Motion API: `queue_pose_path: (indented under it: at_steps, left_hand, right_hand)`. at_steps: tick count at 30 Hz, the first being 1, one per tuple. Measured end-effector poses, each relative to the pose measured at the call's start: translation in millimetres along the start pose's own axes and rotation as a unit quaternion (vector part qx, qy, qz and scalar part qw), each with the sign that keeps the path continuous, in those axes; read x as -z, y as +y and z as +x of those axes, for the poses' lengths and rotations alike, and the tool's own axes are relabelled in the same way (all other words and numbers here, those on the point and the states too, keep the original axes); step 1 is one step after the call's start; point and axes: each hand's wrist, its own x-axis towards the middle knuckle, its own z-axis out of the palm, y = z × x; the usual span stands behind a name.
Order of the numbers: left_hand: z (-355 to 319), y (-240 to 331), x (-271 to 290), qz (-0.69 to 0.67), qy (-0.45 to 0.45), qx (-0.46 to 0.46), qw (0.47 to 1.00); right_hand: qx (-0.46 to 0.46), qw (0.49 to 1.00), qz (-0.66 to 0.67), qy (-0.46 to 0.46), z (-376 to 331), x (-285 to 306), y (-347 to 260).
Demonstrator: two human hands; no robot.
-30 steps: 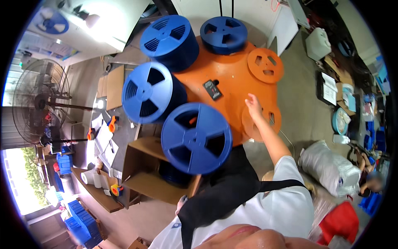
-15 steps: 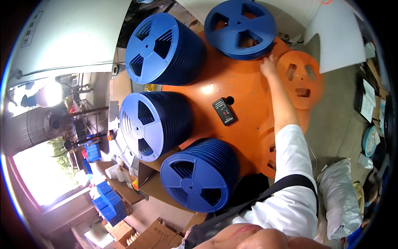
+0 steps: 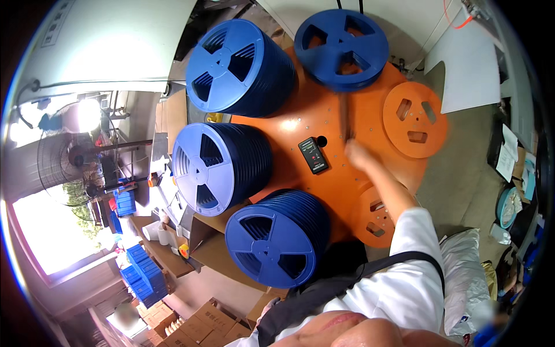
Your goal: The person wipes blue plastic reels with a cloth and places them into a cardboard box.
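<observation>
My right hand (image 3: 359, 155) is over the middle of the orange round table (image 3: 289, 168), blurred by motion. Its fingers are closed on one end of a slim dark bar-shaped thing (image 3: 344, 115); blur hides its exact kind. The bar's far end reaches toward a blue reel (image 3: 341, 43) at the back of the table. To the hand's left lies a small black handheld box (image 3: 313, 156) with red marks, beside a round black hole (image 3: 322, 140). My left hand does not show.
Stacks of blue reels stand along the left: a far stack (image 3: 222, 66), a middle stack (image 3: 202, 168) and a near stack (image 3: 269, 248). Two orange discs with slots, far (image 3: 415, 118) and near (image 3: 376, 217), sit on the right. A silvery sack (image 3: 465, 277) stands at lower right.
My right hand has drawn back from beside the far blue reel toward the table's middle. The slim dark bar now shows in it. The view has shifted slightly.
</observation>
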Motion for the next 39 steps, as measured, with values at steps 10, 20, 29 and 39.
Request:
queue_pose_path:
  at_steps: [10, 20, 29, 39]
  left_hand:
    - [48.7, -7.4, -0.7, 0.026, -0.001, -0.156, 0.987]
    - [94.3, 4.4, 36.1, 0.123, -0.109, -0.362, 0.918]
    - [-9.2, 15.5, 89.1, -0.505, -0.412, -0.354, 0.671]
    - [77.1, -111.2, 134.7, -0.396, 0.154, -0.475, 0.771]
  right_hand:
    - [-0.191, 0.816, 0.524, 0.152, -177.6, 59.7, -51.3]
    - [0.050, 0.737, 0.671, 0.065, -303.7, 104.3, -285.5]
    - [0.233, 0.813, 0.174, -0.505, -402.6, -68.3, -438.9]
    - [0.029, 0.956, 0.276, -0.094, -321.4, -131.1, -391.4]
